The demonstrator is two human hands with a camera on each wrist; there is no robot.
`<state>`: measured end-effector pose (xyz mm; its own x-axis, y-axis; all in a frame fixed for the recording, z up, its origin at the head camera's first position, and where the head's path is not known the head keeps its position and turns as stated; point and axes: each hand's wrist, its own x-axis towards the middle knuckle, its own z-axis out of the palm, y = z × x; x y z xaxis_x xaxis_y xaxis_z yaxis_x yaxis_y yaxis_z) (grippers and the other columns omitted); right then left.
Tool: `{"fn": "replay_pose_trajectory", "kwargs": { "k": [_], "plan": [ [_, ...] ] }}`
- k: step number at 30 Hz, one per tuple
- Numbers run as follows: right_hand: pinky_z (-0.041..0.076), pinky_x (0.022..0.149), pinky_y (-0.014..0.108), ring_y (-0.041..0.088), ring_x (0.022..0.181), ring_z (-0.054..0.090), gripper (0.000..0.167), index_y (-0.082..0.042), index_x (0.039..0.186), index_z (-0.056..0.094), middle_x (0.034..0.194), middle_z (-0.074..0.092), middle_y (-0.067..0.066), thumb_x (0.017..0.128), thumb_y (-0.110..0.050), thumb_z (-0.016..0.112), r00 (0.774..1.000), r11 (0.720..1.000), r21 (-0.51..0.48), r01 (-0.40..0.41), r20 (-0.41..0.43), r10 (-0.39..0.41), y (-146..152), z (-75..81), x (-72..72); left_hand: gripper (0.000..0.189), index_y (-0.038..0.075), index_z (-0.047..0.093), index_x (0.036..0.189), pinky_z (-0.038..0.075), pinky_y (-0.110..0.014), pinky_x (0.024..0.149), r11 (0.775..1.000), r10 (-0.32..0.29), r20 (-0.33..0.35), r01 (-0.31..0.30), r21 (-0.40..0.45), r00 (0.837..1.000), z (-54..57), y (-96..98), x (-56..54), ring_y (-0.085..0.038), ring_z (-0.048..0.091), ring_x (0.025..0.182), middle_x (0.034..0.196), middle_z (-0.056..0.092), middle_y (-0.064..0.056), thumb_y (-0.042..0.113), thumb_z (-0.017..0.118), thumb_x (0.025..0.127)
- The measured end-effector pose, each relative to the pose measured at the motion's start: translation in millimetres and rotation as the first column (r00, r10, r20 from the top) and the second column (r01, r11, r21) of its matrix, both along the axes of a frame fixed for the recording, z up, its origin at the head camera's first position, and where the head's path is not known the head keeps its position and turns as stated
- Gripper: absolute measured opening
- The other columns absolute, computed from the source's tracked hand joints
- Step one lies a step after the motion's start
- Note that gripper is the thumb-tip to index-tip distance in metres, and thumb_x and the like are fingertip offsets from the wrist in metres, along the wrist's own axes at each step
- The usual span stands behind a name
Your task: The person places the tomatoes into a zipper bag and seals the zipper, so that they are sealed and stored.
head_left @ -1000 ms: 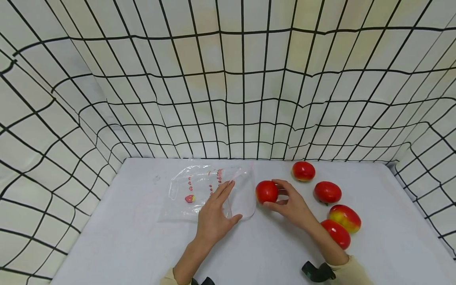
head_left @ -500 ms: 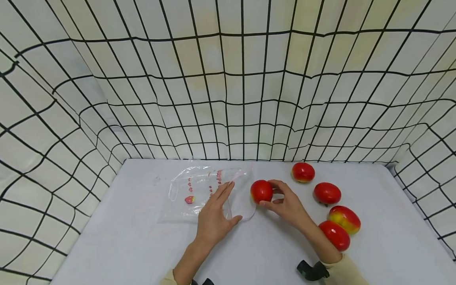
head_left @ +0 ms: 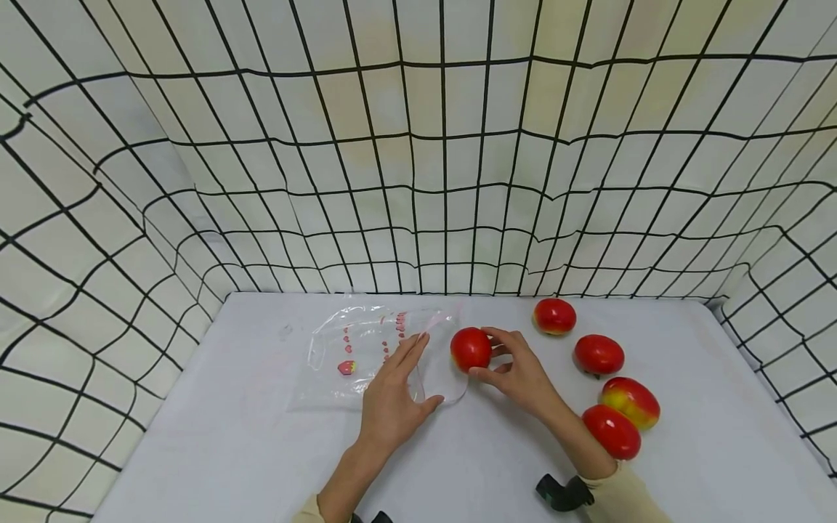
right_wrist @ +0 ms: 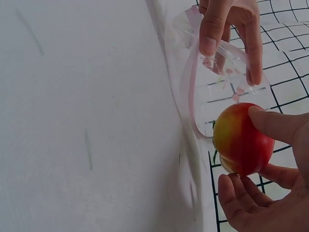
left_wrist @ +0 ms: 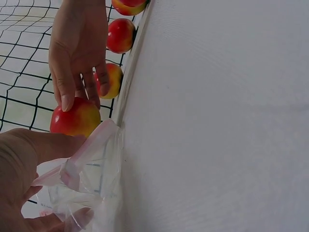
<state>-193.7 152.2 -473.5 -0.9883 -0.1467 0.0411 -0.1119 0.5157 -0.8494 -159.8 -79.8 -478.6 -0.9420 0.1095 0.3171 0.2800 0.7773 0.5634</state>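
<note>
In the head view a clear plastic bag [head_left: 327,385] with red prints lies flat near the table's middle. My left hand [head_left: 391,403] reaches over its mouth, fingers straight and thumb spread wide. The left wrist view has that thumb along the pink rim of the bag [left_wrist: 104,137], with the fingers lower down, partly behind plastic. My right hand [head_left: 523,378] holds a glossy red-and-yellow fruit [head_left: 469,350] between thumb and fingers. Seen from the right wrist, the fruit [right_wrist: 241,140] overlaps the bag's opening, thumb on its top and fingers underneath.
To the right, a loose line of similar fruits runs from a far one [head_left: 554,317] past a middle one [head_left: 599,354] to a touching pair, a yellow-sided one [head_left: 631,402] and a nearer red one [head_left: 612,432]. Black grid netting [head_left: 445,211] stands around the white table [head_left: 216,436].
My right hand has carried the fruit leftward, and it now overlaps the bag's mouth in the head view. My left hand and the bag have stayed nearly still.
</note>
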Motion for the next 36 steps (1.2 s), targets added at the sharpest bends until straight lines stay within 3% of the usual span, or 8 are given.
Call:
{"fn": "replay_pose_trajectory", "kwargs": {
  "k": [12, 20, 26, 36],
  "plan": [
    [0.064, 0.092, 0.040, 0.030, 0.122, 0.062, 0.077, -0.012, 0.149, 0.051, 0.137, 0.059, 0.013, 0.083, -0.021, 0.089, 0.999, 0.999, -0.028, 0.038, -0.005, -0.039, -13, 4.3, 0.5, 0.104, 0.027, 0.048, 0.157, 0.058, -0.047, 0.104, 1.000, -0.002, -0.068, 0.002, -0.005, 0.998, 3.3, 0.3, 2.1, -0.026, 0.055, 0.145, 0.157, 0.056, -0.001, 0.025, 0.100, 0.066],
    [0.064, 0.094, 0.039, 0.028, 0.122, 0.065, 0.070, -0.012, 0.143, 0.054, 0.142, 0.058, 0.011, 0.083, -0.018, 0.089, 0.997, 0.996, -0.061, 0.070, -0.031, -0.072, -20, 5.6, 2.5, 0.105, 0.029, 0.046, 0.158, 0.058, -0.046, 0.104, 1.000, 0.004, -0.061, -0.005, -0.019, 0.998, 7.1, 1.3, 3.4, -0.023, 0.054, 0.146, 0.158, 0.054, 0.002, 0.026, 0.099, 0.068],
    [0.065, 0.092, 0.036, 0.029, 0.120, 0.068, 0.063, -0.012, 0.135, 0.059, 0.136, 0.061, 0.010, 0.081, -0.015, 0.090, 0.992, 0.994, -0.089, 0.065, -0.098, -0.073, -24, 3.7, 3.2, 0.106, 0.029, 0.045, 0.159, 0.057, -0.047, 0.105, 1.000, 0.002, -0.066, -0.003, -0.023, 0.998, 10.4, 1.9, 3.6, -0.023, 0.054, 0.146, 0.159, 0.054, 0.002, 0.028, 0.099, 0.068],
    [0.060, 0.085, 0.029, 0.020, 0.106, 0.066, 0.050, -0.015, 0.125, 0.068, 0.122, 0.069, 0.004, 0.081, -0.014, 0.090, 0.983, 0.998, -0.003, 0.056, -0.177, -0.055, -31, 6.2, 4.8, 0.106, 0.027, 0.048, 0.157, 0.059, -0.047, 0.102, 1.000, -0.014, -0.114, 0.015, 0.008, 0.993, 14.5, 3.7, 3.8, -0.025, 0.056, 0.144, 0.157, 0.056, -0.001, 0.027, 0.100, 0.066]
  ]
}}
